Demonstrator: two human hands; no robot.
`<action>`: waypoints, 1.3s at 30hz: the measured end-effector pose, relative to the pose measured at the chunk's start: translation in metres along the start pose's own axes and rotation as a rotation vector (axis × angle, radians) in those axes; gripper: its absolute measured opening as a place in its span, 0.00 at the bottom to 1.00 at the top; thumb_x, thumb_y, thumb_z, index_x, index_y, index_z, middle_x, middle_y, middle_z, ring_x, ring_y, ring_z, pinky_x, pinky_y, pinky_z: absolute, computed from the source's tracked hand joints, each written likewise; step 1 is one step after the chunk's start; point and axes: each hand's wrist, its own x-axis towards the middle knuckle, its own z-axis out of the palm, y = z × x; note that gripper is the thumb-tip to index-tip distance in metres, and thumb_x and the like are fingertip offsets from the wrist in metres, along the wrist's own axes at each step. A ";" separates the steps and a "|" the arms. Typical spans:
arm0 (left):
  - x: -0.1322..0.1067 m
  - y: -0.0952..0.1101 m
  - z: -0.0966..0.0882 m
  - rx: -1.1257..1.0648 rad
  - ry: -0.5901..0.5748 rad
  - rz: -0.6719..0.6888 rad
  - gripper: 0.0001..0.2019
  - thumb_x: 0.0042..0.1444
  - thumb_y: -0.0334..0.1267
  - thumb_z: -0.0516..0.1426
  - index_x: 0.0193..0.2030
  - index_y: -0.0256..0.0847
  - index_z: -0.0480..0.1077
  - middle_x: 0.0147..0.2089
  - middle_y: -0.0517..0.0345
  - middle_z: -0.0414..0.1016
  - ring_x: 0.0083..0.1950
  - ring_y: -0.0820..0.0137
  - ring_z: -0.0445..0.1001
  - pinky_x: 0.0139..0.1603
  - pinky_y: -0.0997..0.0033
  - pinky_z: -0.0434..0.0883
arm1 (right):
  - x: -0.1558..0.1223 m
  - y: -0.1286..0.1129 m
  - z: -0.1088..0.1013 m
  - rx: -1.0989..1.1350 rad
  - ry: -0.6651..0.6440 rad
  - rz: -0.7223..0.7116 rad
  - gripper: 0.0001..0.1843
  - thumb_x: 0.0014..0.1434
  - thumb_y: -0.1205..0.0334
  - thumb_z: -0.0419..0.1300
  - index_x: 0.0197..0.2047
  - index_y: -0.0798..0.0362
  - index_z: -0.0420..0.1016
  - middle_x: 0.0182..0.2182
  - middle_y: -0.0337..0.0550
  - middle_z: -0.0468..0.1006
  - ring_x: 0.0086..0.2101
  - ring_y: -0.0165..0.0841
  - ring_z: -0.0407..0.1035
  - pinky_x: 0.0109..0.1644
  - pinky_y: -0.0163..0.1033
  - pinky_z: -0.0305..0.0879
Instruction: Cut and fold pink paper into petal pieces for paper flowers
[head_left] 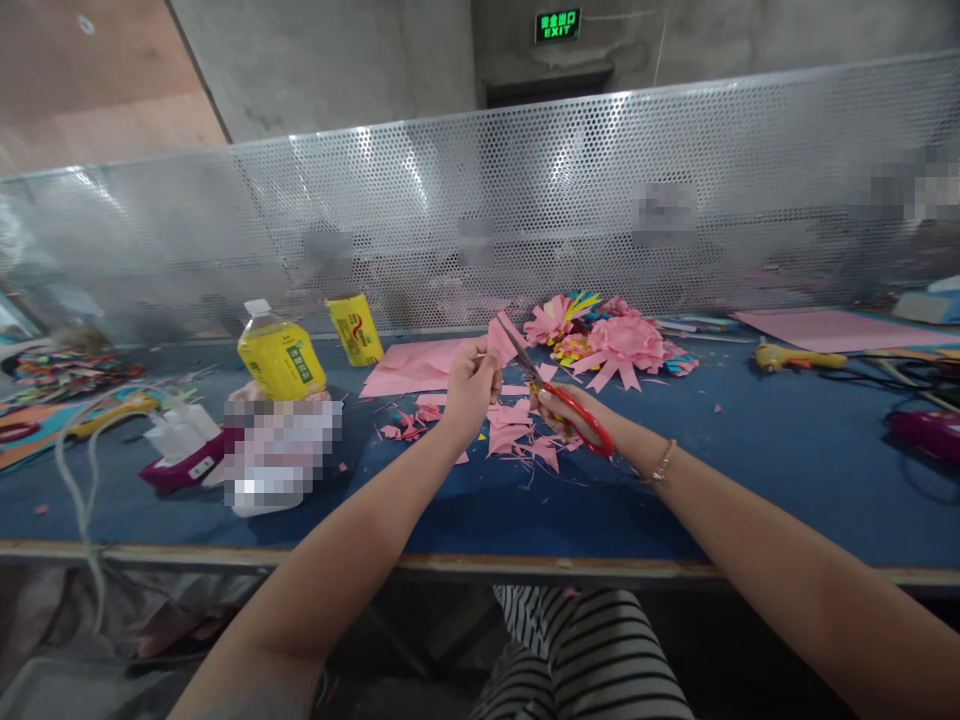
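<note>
from the head camera, the left hand [471,385] pinches a small pink paper piece [498,338] between thumb and fingers and holds it up over the blue table [787,470]. the right hand [556,408] has its fingers curled through the handles of the red scissors [553,388]. the blades are a little apart and touch the edge of the paper. pink scraps [517,432] lie under both hands. pink paper flowers [624,342] sit behind the scissors, near the shiny mesh wall [480,200]. a yellow bottle [281,358] stands off to the left, well apart.
</note>
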 end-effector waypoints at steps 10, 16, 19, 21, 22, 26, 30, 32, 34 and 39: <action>0.001 0.001 0.000 -0.017 -0.007 -0.028 0.07 0.51 0.36 0.50 0.26 0.41 0.54 0.12 0.72 0.51 0.11 0.83 0.48 0.12 0.80 0.47 | 0.000 0.000 0.000 0.046 -0.045 0.007 0.23 0.45 0.40 0.51 0.28 0.54 0.59 0.16 0.31 0.56 0.15 0.20 0.49 0.16 0.29 0.46; 0.002 0.001 0.000 -0.034 -0.017 -0.046 0.07 0.51 0.36 0.50 0.26 0.41 0.54 0.12 0.72 0.51 0.11 0.83 0.48 0.12 0.79 0.47 | -0.001 0.001 -0.002 0.111 -0.117 -0.039 0.22 0.47 0.40 0.51 0.28 0.54 0.59 0.16 0.32 0.56 0.15 0.21 0.49 0.16 0.30 0.46; 0.002 0.000 0.000 -0.031 -0.019 -0.034 0.07 0.51 0.36 0.50 0.26 0.41 0.54 0.12 0.72 0.51 0.11 0.84 0.48 0.12 0.80 0.46 | -0.001 0.001 -0.002 0.114 -0.136 -0.053 0.22 0.47 0.41 0.50 0.28 0.54 0.58 0.16 0.32 0.56 0.14 0.21 0.49 0.16 0.30 0.46; 0.002 -0.001 0.000 -0.032 -0.019 -0.027 0.08 0.51 0.36 0.50 0.25 0.41 0.53 0.12 0.72 0.51 0.11 0.84 0.48 0.12 0.80 0.46 | 0.000 0.002 -0.003 0.110 -0.146 -0.067 0.22 0.48 0.40 0.49 0.28 0.54 0.58 0.16 0.32 0.56 0.14 0.21 0.49 0.16 0.30 0.47; 0.002 -0.001 0.000 -0.036 -0.018 -0.025 0.08 0.51 0.36 0.51 0.25 0.41 0.53 0.12 0.72 0.51 0.11 0.84 0.48 0.12 0.80 0.46 | 0.000 0.003 -0.003 0.107 -0.148 -0.072 0.23 0.48 0.40 0.49 0.28 0.54 0.58 0.16 0.32 0.56 0.14 0.22 0.49 0.16 0.31 0.47; 0.002 -0.001 0.000 -0.050 -0.019 -0.028 0.08 0.50 0.36 0.51 0.26 0.41 0.53 0.12 0.72 0.51 0.11 0.83 0.47 0.12 0.80 0.46 | 0.000 0.006 -0.004 0.090 -0.147 -0.089 0.22 0.50 0.41 0.46 0.28 0.54 0.59 0.16 0.33 0.58 0.15 0.22 0.50 0.17 0.31 0.48; 0.002 0.000 0.000 -0.045 -0.020 -0.035 0.08 0.50 0.37 0.51 0.26 0.41 0.53 0.12 0.72 0.50 0.11 0.84 0.47 0.12 0.80 0.46 | -0.001 0.003 -0.003 0.107 -0.140 -0.073 0.21 0.49 0.41 0.48 0.28 0.54 0.58 0.16 0.33 0.57 0.15 0.22 0.50 0.17 0.31 0.48; 0.001 0.000 0.000 -0.044 -0.021 -0.032 0.08 0.50 0.37 0.51 0.25 0.41 0.53 0.12 0.72 0.50 0.11 0.84 0.47 0.12 0.80 0.46 | -0.002 0.000 -0.002 0.108 -0.129 -0.064 0.22 0.48 0.41 0.49 0.28 0.54 0.58 0.15 0.32 0.56 0.15 0.22 0.49 0.16 0.30 0.47; 0.001 0.001 0.000 -0.037 -0.021 -0.030 0.08 0.50 0.37 0.51 0.25 0.41 0.54 0.12 0.72 0.50 0.11 0.84 0.47 0.12 0.80 0.46 | -0.003 -0.002 -0.001 0.101 -0.110 -0.050 0.22 0.47 0.41 0.50 0.27 0.54 0.58 0.15 0.31 0.55 0.14 0.21 0.49 0.16 0.30 0.47; 0.002 0.001 0.000 -0.034 -0.008 -0.035 0.06 0.51 0.36 0.50 0.26 0.41 0.56 0.12 0.71 0.51 0.11 0.83 0.48 0.12 0.79 0.46 | 0.001 0.004 -0.003 0.046 -0.058 -0.019 0.21 0.48 0.42 0.50 0.28 0.54 0.59 0.14 0.31 0.55 0.13 0.21 0.49 0.14 0.29 0.48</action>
